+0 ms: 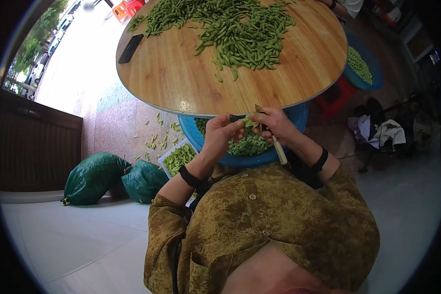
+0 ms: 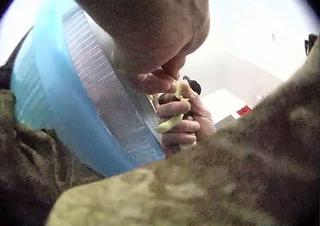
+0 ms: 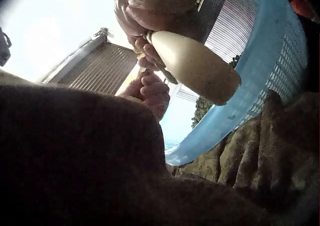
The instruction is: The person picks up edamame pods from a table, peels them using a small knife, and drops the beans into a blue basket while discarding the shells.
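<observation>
Both hands meet over a blue basket [image 1: 188,128] holding green beans. The left hand [image 1: 220,132] pinches a light green pod [image 1: 250,122] between thumb and fingers. Against the pod is the right hand [image 1: 278,123], its fingers curled round a tool with a cream handle [image 1: 280,151] that sticks out below the palm. In the right wrist view the cream handle [image 3: 195,65] hangs beside the basket's blue rim [image 3: 250,70]. The left wrist view has a pale pod [image 2: 169,124] against the right hand's curled fingers [image 2: 176,108]. The tool's working end cannot be made out.
A round wooden table [image 1: 166,83] bears a heap of green pods [image 1: 245,41] and a black phone [image 1: 131,48]. Pods fill a white tray [image 1: 179,159] at the left, near green sacks [image 1: 95,176]. Another blue basin [image 1: 377,76] stands at the right, near a red stool [image 1: 339,98].
</observation>
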The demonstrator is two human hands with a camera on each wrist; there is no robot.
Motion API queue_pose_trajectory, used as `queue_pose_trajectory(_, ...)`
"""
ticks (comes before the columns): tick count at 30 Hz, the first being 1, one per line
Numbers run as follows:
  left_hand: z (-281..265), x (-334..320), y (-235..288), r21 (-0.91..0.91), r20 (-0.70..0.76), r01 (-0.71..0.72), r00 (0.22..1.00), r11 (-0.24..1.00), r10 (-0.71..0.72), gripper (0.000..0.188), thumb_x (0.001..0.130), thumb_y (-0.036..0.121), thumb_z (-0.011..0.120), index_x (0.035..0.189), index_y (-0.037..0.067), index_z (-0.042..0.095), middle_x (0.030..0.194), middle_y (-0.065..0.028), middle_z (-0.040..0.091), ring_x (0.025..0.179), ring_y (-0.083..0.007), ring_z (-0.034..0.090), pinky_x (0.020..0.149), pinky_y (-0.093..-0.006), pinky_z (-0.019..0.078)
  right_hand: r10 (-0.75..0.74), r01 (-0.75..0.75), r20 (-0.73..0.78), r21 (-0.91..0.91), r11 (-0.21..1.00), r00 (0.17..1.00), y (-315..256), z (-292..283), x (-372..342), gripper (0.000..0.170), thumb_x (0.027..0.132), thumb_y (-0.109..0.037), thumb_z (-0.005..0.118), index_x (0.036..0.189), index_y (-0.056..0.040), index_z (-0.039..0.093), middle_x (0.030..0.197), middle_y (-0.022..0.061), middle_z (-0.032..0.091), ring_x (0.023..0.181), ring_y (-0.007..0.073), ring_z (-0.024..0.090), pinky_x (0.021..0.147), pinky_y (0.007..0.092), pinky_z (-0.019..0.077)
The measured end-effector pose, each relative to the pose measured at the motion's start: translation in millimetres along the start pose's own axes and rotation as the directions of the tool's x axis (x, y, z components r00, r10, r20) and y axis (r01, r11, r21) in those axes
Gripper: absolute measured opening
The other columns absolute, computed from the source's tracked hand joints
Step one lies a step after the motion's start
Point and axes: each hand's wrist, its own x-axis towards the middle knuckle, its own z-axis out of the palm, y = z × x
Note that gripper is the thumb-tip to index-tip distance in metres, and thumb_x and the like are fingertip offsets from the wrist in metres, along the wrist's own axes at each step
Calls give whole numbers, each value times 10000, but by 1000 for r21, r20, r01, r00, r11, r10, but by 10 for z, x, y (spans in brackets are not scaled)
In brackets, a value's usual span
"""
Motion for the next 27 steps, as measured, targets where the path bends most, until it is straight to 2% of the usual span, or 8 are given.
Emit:
queue_pose_trajectory(7, 2, -2, 65, 14, 76, 57, 995, 998, -58, 47, 884, 60, 599, 881, 13, 598, 728, -54, 636, 583, -122, 597, 489, -228, 465, -132, 136, 52, -76, 988, 990, 126, -53, 55, 122, 832, -131, 614, 846, -13, 589, 648, 16, 575, 411, 42, 420, 365, 196, 304)
queue_pose_trajectory(9, 7, -19, 181, 238, 131, 101, 982, 966, -135, 58, 885, 51, 588, 889, -3, 607, 724, -47, 632, 590, -117, 595, 489, -225, 469, -131, 138, 69, -106, 985, 989, 124, -61, 50, 112, 828, -122, 610, 844, -13, 590, 647, 16, 576, 405, 41, 415, 362, 197, 302)
queue_pose_trajectory(11, -3, -27, 220, 270, 150, 89, 980, 959, -133, 62, 885, 48, 585, 892, -7, 611, 725, -43, 629, 591, -113, 590, 503, -224, 469, -129, 140, 90, -135, 981, 988, 112, -59, 43, 103, 824, -114, 606, 842, -13, 590, 645, 17, 577, 400, 41, 411, 359, 197, 300)
queue_pose_trajectory(13, -16, -23, 188, 302, 173, 71, 977, 951, -128, 66, 885, 45, 581, 895, -11, 615, 726, -39, 627, 592, -110, 584, 516, -224, 468, -44, 52, 99, -79, 996, 994, 64, -59, 29, 106, 825, -113, 598, 851, -10, 588, 647, 28, 579, 393, 42, 408, 347, 201, 307)
queue_pose_trajectory(17, -11, -12, 26, 173, 185, -81, 982, 982, 49, 52, 884, 37, 578, 877, -5, 607, 721, -29, 618, 606, -94, 565, 559, -224, 454, 59, -70, 125, 86, 994, 990, 42, -119, 43, 116, 828, -110, 588, 879, -6, 579, 660, 42, 578, 391, 41, 400, 335, 202, 317)
queue_pose_trajectory(19, 8, 4, -39, 176, 152, -106, 985, 979, 79, 48, 885, 32, 573, 873, -3, 603, 713, -23, 610, 611, -86, 557, 568, -223, 445, 208, -259, 194, 298, 919, 959, 126, -191, 125, 129, 827, -102, 580, 908, -2, 568, 679, 55, 577, 388, 40, 389, 331, 201, 325)
queue_pose_trajectory(21, 9, 33, -117, 282, 133, -225, 972, 933, 194, 57, 889, 34, 566, 845, 2, 584, 686, -7, 583, 600, -68, 528, 548, -214, 421, 178, -214, 161, 251, 944, 971, 123, -178, 89, 128, 828, -102, 579, 909, -4, 566, 685, 56, 577, 389, 39, 385, 332, 199, 323)
queue_pose_trajectory(27, 63, 39, -79, 377, 50, -108, 994, 920, 97, 84, 844, 56, 593, 813, -16, 562, 643, 0, 550, 589, -53, 488, 520, -226, 408, 85, -89, 64, 70, 993, 994, 136, -95, 36, 119, 819, -119, 585, 864, -11, 563, 673, 52, 570, 401, 47, 407, 343, 205, 328)
